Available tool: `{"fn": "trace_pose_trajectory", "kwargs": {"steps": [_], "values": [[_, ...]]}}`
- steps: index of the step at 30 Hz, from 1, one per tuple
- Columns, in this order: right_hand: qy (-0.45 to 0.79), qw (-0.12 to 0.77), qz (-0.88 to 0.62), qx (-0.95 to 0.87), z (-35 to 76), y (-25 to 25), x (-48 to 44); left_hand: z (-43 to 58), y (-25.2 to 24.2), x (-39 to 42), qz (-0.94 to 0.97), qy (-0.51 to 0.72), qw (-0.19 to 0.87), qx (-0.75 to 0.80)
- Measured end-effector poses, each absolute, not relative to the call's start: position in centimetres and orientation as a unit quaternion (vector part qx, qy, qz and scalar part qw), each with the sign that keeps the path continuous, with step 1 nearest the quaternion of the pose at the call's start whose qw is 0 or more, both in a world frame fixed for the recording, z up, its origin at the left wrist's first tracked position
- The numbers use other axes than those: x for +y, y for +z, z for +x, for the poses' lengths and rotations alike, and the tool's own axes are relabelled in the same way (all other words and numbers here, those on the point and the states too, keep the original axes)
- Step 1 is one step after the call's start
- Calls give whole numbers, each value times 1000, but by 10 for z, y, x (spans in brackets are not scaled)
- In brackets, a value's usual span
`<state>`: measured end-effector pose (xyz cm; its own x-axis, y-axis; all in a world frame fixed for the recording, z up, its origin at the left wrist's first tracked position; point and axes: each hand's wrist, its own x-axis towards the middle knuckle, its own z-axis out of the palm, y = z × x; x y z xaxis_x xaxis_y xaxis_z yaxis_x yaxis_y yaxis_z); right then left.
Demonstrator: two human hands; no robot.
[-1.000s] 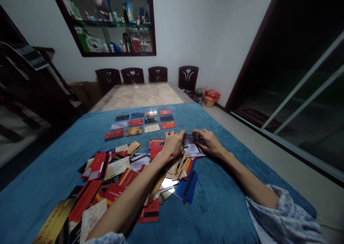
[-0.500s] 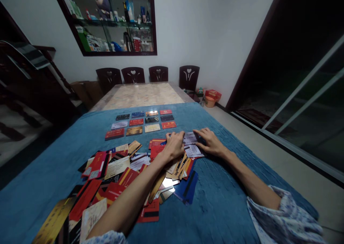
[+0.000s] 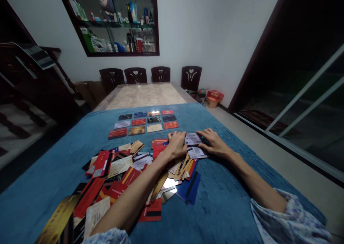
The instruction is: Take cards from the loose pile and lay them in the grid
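Note:
A pale lilac card [image 3: 192, 139] with dark print lies between my two hands at the right end of the loose pile. My left hand [image 3: 175, 145] is closed on its left edge, fingers bent and thumb beneath. My right hand [image 3: 214, 143] grips the right edge with fingers and thumb. Whether this is one card or a small stack, I cannot tell. Just below it, another whitish-lilac card [image 3: 196, 153] rests on the pile near my right thumb. Red cards [image 3: 159, 150] show beside my left hand, and tan striped cards [image 3: 183, 167] lie under its wrist.
Beyond my hands, neat rows of cards [image 3: 147, 122] lie on the blue cloth [image 3: 215, 204]. A large jumbled heap of cards [image 3: 118, 181] spreads to the left, partly under my left forearm. Dark chairs [image 3: 191, 78] stand around the table's far end.
The view has shifted slightly, so everything sits a little further right in the picture. Both hands keep their hold on the lilac card, with barely any movement.

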<state>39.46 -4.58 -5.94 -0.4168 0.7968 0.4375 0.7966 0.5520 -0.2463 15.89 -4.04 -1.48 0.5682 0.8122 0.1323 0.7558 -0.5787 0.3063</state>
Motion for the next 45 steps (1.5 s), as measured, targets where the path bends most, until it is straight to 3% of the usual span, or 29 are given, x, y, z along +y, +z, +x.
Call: {"fn": "trace_pose_trajectory", "kwargs": {"steps": [22, 45], "values": [[27, 244, -463, -852, 395, -49, -48, 156, -10, -38, 889, 101, 108, 433], [35, 232, -418, -878, 352, -10, -26, 114, 33, -31, 883, 45, 68, 463]]}}
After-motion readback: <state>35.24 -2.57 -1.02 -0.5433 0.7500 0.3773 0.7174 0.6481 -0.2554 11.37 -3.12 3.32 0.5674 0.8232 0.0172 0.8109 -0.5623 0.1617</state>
